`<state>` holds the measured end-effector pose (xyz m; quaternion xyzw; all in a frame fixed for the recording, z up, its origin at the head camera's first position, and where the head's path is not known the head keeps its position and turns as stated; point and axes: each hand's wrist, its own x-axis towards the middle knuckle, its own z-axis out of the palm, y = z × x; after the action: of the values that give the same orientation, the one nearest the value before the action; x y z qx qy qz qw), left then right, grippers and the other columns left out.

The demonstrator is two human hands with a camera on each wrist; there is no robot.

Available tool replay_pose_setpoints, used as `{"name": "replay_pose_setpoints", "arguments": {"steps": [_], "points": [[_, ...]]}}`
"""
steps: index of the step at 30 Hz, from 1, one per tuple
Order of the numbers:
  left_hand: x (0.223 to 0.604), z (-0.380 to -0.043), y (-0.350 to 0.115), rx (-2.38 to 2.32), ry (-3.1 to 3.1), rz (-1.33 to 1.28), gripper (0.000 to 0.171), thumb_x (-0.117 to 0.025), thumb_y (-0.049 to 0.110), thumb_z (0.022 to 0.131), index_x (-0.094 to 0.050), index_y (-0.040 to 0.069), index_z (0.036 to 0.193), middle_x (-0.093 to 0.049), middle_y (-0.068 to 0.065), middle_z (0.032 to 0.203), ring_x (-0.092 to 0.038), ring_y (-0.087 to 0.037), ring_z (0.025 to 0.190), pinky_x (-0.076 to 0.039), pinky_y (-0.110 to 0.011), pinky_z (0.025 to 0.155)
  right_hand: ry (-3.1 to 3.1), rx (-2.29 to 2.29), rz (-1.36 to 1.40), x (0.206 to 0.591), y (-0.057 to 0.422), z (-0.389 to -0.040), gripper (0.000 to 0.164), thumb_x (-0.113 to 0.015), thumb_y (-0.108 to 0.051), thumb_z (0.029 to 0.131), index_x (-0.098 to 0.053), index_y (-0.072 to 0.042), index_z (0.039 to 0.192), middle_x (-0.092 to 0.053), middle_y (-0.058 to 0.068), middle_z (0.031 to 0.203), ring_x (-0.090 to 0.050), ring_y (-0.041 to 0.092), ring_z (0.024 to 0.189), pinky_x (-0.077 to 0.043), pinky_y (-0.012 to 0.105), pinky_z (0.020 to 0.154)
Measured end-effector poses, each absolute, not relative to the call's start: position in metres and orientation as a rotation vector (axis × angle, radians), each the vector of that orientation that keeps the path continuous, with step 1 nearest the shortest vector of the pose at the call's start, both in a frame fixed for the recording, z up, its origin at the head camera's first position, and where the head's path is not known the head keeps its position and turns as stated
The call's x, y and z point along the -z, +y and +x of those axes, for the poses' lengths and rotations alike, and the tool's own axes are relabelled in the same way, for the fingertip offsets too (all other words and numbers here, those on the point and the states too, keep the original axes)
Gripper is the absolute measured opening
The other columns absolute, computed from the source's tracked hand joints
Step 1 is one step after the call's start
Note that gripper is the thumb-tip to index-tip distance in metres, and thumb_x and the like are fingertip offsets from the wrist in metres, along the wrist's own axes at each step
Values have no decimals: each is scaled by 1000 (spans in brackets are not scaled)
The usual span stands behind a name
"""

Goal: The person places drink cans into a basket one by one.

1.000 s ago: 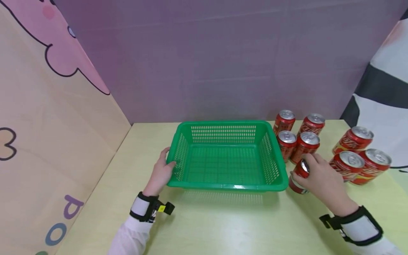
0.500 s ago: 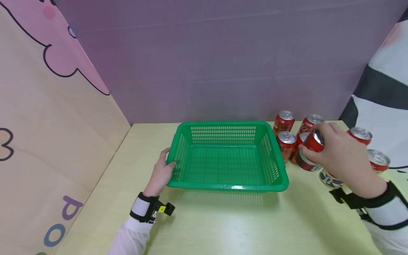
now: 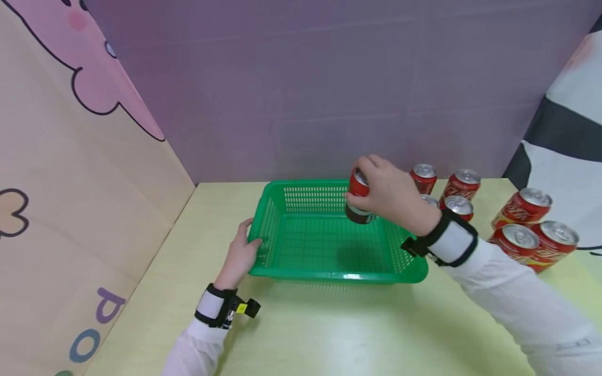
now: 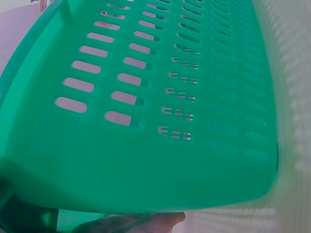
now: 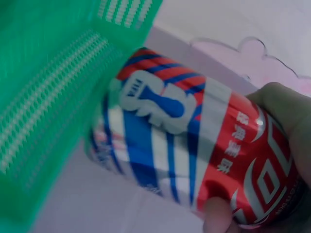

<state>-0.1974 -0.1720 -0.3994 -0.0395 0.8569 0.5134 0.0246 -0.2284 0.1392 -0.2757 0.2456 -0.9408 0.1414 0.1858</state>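
Note:
In the head view a green plastic basket [image 3: 324,277] with slotted walls stands on the table. My left hand [image 3: 239,256] grips its left rim, thumb on the inner side. Over the basket's right half, my right hand [image 3: 388,193] holds a red soda can [image 3: 358,190] by its upper part, bottom end down. The right wrist view shows the same can [image 5: 160,126] large, with blue and white stripes on its lower half and fingers round the red half. The basket's slotted wall [image 4: 146,170] fills the left wrist view, with fingers [image 4: 146,222] at the bottom edge.
Behind my right forearm stand several red cans [image 3: 461,185] near the basket's right side, partly hidden. A second group of cans [image 3: 519,243] stands farther right on the pale table [image 3: 320,329]. A purple cloth wall [image 3: 282,104] closes off the back.
My right hand has lifted the can off the table by the right-hand cans and carried it left over the basket. The left hand stays on the rim.

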Motion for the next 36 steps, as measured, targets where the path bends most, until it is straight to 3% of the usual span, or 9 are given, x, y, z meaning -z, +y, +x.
{"name": "replay_pose_setpoints", "arguments": {"steps": [5, 12, 17, 30, 36], "points": [[400, -197, -173, -1587, 2652, -109, 56, -41, 16, 98, -19, 14, 150, -46, -24, 132, -55, -30, 96, -45, -33, 71, -2694, -455, 860, 308, 93, -259, 44, -69, -41, 81, -54, -11, 111, -55, 6, 101, -55, 19, 80, -50, 32, 57], [398, -196, -173, -1589, 2649, -118, 57, -41, 16, 98, -19, 14, 150, -51, -24, 123, -58, -28, 84, -46, -31, 64, -2780, -385, 982, 346, 40, -286, 47, -66, -44, 83, -53, -13, 115, -54, 6, 105, -53, 19, 85, -50, 30, 60], [398, -196, -172, -1566, 2657, -109, 56, -41, 16, 98, -19, 14, 150, -50, -23, 128, -58, -29, 92, -46, -33, 69, -2780, -282, 990, 358, 15, -297, 49, -67, -42, 84, -51, -11, 117, -53, 8, 108, -54, 22, 90, -53, 33, 65], [398, -198, -174, -1551, 2662, -102, 56, -41, 17, 98, -19, 14, 149, -44, -21, 136, -54, -31, 102, -45, -40, 79, -2841, -222, 940, 382, -15, -314, 51, -67, -42, 85, -48, -10, 120, -51, 10, 112, -52, 26, 96, -52, 35, 76], [397, -197, -174, -1552, 2652, -108, 55, -41, 16, 98, -19, 14, 149, -44, -21, 137, -54, -30, 101, -45, -38, 77, -2879, -301, 950, 382, -16, -315, 55, -67, -41, 85, -45, -9, 124, -50, 11, 114, -51, 27, 96, -50, 36, 78]]}}
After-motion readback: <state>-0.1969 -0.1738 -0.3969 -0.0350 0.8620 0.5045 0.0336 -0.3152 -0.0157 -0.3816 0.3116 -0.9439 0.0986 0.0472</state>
